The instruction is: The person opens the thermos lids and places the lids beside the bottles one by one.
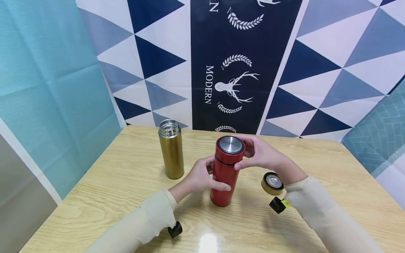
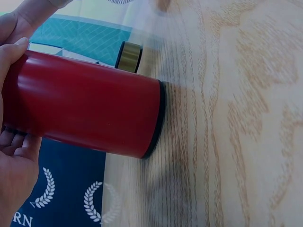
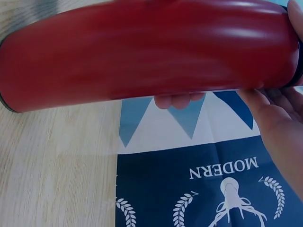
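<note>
A red flask stands upright on the wooden table, its red lid with a steel top on it. My left hand grips the flask's body. My right hand holds the lid, fingers curled round its rim. The right wrist view shows the red body close up, with fingertips behind it. A gold flask stands open-topped to the left. Its gold lid lies on the table to the right, by my right wrist, and shows in the left wrist view as the gold lid.
A patterned cloth backdrop with a deer print hangs behind the table's far edge. Teal cloth hangs at the left. Black wrist-camera mounts sit under both sleeves.
</note>
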Demonstrator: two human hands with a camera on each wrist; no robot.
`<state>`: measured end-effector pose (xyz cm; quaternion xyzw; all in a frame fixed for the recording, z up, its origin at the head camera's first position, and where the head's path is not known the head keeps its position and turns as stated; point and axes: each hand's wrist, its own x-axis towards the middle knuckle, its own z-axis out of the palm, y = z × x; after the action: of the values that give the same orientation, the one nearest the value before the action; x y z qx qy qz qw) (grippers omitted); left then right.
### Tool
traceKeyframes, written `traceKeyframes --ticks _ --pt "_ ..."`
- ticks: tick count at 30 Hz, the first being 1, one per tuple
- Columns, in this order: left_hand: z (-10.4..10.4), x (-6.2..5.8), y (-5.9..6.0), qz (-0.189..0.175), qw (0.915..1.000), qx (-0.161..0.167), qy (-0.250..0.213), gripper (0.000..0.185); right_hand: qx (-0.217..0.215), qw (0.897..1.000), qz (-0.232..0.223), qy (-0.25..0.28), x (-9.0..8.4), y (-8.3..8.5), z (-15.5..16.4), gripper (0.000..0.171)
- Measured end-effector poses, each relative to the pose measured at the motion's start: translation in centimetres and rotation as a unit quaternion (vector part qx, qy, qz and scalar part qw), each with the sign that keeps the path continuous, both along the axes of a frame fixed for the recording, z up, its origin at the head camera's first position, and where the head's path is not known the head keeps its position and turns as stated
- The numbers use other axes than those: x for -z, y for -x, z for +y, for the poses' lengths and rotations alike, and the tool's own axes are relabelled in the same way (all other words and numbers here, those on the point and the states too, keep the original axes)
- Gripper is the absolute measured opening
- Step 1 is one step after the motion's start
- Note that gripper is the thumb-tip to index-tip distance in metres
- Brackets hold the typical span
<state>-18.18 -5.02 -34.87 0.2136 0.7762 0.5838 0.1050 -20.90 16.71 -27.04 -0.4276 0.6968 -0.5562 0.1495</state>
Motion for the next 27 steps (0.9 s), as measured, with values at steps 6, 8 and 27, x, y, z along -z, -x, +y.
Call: traceKeyframes --ticks 6,8,27 --pt "0.0 0.0 0.0 -0.002 1.0000 -0.001 0.007 0.064 -0.007 1.000 -0.007 -0.011 0.1 0.4 0.3 0.065" --pt "0.0 0.1 0.0 0.000 1.0000 0.000 0.007 0.064 -0.010 1.000 -0.008 -0.012 0.1 0.5 0.3 0.064" --pt "0.0 0.1 0.0 0.000 1.0000 0.001 -0.006 0.064 0.117 0.993 0.027 0.000 0.0 -2.5 -0.8 0.084"
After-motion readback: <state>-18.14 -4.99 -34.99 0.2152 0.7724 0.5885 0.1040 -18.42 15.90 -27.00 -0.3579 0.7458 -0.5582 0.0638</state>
